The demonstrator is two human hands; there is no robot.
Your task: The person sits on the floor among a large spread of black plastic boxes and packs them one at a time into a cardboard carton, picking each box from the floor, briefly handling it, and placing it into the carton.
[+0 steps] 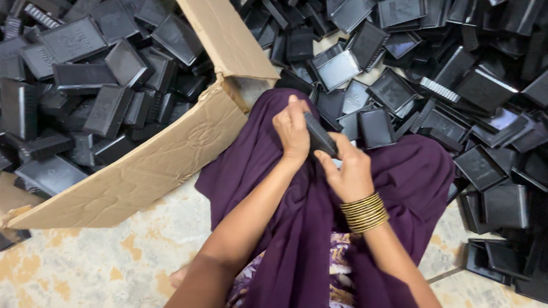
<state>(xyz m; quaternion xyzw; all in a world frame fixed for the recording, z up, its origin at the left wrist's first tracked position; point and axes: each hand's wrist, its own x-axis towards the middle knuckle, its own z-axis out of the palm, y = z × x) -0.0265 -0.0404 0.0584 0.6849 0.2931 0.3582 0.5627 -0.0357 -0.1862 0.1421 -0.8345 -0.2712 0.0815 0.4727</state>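
Note:
Both my hands meet over my lap, which is covered in purple cloth (293,240). A small black plastic rectangular part (320,135) is gripped between them. My left hand (291,129) closes on its upper end, and my right hand (347,173), with gold bangles on the wrist, holds its lower end from below.
A torn cardboard box (156,164) at the left is filled with several black plastic parts (74,40). A big loose heap of the same black parts (475,85) covers the floor ahead and to the right. Mottled stone floor (95,270) shows at the lower left.

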